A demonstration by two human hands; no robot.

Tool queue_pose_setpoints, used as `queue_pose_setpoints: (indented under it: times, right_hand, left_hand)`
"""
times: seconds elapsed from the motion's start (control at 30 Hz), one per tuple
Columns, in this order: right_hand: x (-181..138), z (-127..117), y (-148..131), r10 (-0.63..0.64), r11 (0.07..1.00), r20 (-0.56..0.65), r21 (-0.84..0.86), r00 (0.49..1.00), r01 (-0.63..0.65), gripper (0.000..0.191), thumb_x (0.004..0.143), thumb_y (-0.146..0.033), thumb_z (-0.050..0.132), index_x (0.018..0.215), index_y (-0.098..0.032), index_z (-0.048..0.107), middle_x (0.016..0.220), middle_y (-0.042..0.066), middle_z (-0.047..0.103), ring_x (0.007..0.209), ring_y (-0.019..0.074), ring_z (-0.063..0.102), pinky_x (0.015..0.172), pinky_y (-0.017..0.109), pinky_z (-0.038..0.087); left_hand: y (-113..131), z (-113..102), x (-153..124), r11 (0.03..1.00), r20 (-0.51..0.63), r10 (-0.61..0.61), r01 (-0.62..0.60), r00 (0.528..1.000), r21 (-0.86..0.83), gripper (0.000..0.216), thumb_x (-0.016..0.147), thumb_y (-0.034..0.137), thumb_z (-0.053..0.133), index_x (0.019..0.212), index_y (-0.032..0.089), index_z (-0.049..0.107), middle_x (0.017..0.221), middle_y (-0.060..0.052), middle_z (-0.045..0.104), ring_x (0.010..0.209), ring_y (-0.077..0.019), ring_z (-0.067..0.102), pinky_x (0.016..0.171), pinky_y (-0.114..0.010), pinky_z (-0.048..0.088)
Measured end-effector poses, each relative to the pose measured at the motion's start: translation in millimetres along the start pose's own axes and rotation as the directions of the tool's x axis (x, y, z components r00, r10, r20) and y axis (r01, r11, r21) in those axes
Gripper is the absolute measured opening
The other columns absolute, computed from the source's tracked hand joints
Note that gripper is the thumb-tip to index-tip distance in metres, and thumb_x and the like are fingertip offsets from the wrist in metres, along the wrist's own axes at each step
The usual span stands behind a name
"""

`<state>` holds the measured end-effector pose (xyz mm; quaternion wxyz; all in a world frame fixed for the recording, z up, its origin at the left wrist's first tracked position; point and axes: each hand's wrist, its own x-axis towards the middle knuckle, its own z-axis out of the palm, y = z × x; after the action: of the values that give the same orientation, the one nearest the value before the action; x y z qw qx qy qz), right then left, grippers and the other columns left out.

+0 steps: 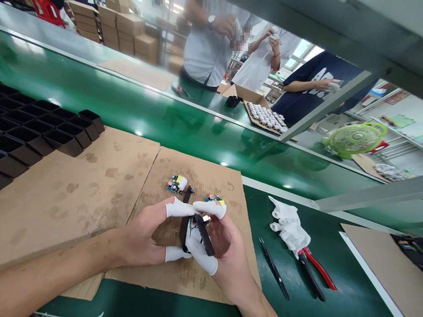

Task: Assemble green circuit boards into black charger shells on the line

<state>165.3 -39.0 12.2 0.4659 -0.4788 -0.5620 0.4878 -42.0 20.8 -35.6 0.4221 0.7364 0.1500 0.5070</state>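
The left hand [147, 235] and right hand [233, 251] grip a black casing [205, 235] between them, above the cardboard sheet [201, 165]; its contents, perhaps wiring, are mostly hidden.

Bright, even light fills the frame, a window [300, 52] glaring white at upper right and small highlights dotting the green surface [198, 134]. The black casing [205, 238] at centre looks fairly sharp; boxes [126, 33] at upper left look soft and hazy.
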Motion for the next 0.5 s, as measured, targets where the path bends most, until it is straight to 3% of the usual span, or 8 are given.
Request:
queue_pose_setpoints:
  times: [0.23,0.4,0.5]
  right_hand:
    - [1.9,5.6,1.2,-0.023,0.999,-0.007,0.045,1.0,0.023,0.053,0.088,-0.035,0.097,0.136,-0.034,0.074,0.13,0.007,0.073,0.119,0.0266,0.07,0.098,0.035,0.061]
    - [4.4,2.6,-3.6,-0.059,0.998,-0.004,0.035,0.998,0.059,0.039,0.098,-0.054,0.085,0.13,-0.033,0.077,0.13,0.008,0.076,0.123,0.029,0.072,0.104,0.039,0.062]
    - [6.3,2.2,-9.1,-0.051,0.997,-0.006,0.054,0.999,0.051,0.038,0.101,-0.063,0.078,0.124,-0.033,0.08,0.122,0.007,0.078,0.115,0.0279,0.074,0.101,0.038,0.064]
  left_hand:
    - [1.1,-0.2,1.7,0.998,-0.002,0.021,-0.021,1.0,0.053,0.063,0.091,0.025,0.093,0.148,0.026,0.064,0.116,-0.008,0.078,0.097,-0.024,0.078,0.086,-0.036,0.067]
    - [-0.3,1.9,1.8,0.999,-0.016,-0.019,0.019,1.0,-0.027,0.067,0.091,0.026,0.092,0.151,0.03,0.064,0.117,-0.01,0.078,0.099,-0.03,0.08,0.086,-0.044,0.071]
    - [-0.6,1.3,0.9,0.997,0.011,-0.041,0.042,0.999,-0.061,0.074,0.092,0.022,0.09,0.158,0.034,0.06,0.126,-0.01,0.079,0.108,-0.0309,0.081,0.094,-0.045,0.072]
